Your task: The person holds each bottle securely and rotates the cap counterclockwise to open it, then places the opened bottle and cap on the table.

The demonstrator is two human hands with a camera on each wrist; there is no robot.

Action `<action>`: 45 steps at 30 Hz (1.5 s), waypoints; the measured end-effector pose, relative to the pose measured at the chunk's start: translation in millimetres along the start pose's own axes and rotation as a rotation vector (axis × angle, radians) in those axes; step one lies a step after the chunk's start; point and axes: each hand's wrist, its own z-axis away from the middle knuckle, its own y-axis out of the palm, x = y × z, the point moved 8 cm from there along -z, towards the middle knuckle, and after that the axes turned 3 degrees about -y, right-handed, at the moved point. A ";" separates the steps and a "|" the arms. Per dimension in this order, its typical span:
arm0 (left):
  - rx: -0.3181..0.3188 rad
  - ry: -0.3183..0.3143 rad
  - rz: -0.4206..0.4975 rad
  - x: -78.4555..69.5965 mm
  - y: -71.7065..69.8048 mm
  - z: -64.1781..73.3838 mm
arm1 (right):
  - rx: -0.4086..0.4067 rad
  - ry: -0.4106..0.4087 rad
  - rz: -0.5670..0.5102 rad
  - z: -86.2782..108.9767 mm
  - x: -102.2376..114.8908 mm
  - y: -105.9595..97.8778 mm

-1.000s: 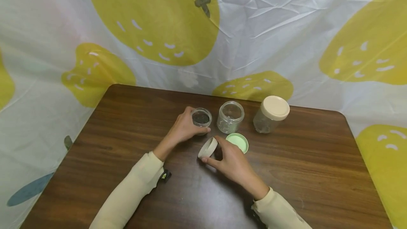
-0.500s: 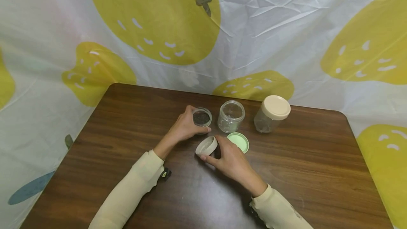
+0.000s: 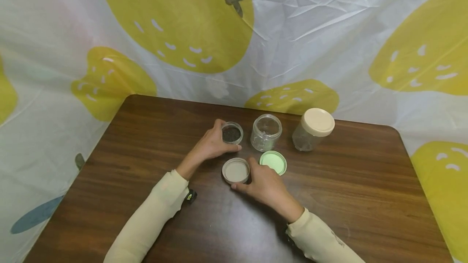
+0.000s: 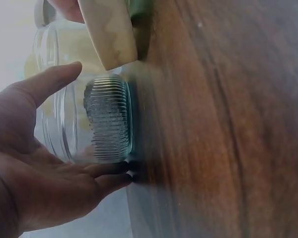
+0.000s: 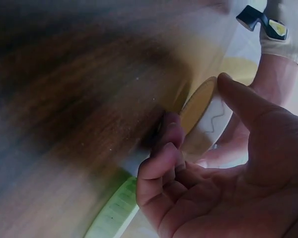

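In the head view my left hand (image 3: pixel 212 143) holds a small clear jar (image 3: pixel 232 134) with dark contents, its mouth uncovered. The left wrist view shows the thumb and fingers round the sides of this ribbed jar (image 4: pixel 108 119), which stands on the table. My right hand (image 3: pixel 266 182) grips a beige screw lid (image 3: pixel 235 171) by its edge, just in front of the jar. The hollow inside of the lid faces up in the head view. In the right wrist view the thumb is on one edge of the lid (image 5: pixel 216 121), and the curled fingers are at the other.
A green lid (image 3: pixel 273 162) lies beside my right hand, inside up. Behind it stands an uncovered clear jar (image 3: pixel 263 142). Farther right is a taller jar (image 3: pixel 305 137) with a cream lid on. The wooden table (image 3: pixel 351 190) meets a fruit-print cloth (image 3: pixel 292 48) at the back.
My right hand has turned the beige lid from standing on edge to lying nearly flat, its inside now up. The left hand and its jar have stayed in place.
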 end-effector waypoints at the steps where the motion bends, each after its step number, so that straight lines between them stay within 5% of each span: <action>1: 0.005 0.001 0.003 0.8 0.1 0.7 | 0.009 0.000 0.013 -0.2 0.5 1.6; 15: 0.010 0.025 -0.016 6.2 -2.1 4.1 | 0.016 0.026 0.206 -0.7 5.5 11.5; 45: 0.013 0.102 -0.014 -5.9 -0.5 2.1 | -0.060 0.018 0.218 -7.6 5.4 3.1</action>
